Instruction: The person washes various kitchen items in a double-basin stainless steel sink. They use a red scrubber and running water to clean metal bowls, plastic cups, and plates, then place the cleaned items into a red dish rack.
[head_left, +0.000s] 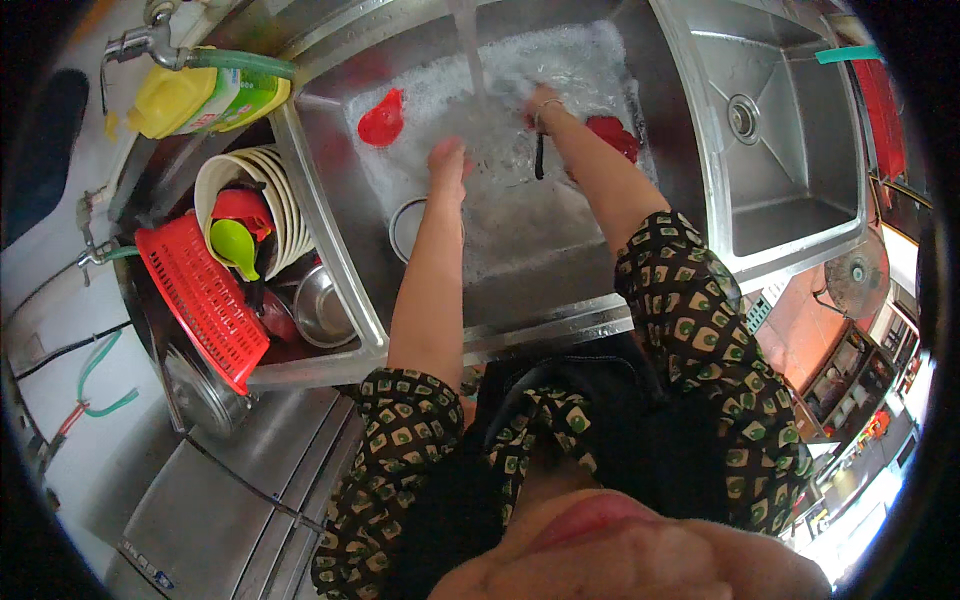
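Both my hands are in soapy water in a stainless steel sink (525, 277). My left hand (448, 156) is blurred at the foam's surface, and what its fingers hold cannot be made out. My right hand (541, 111), with a bracelet at the wrist, is partly under the suds. A dark handle (539, 156) shows just below it; whether the fingers grip it is hidden. Left of my left hand floats a red plastic scoop (382, 120). A red item (613, 137) lies half sunk beyond my right forearm. My left forearm partly covers a round-rimmed vessel (405, 231).
Water runs from above into the foam. At left are stacked cream bowls (289, 210) holding red and green ladles (234, 244), a red plastic basket (202, 300), a metal bowl (322, 307) and a yellow jug (217, 101) below a tap (146, 45). A second basin (780, 165) adjoins at right.
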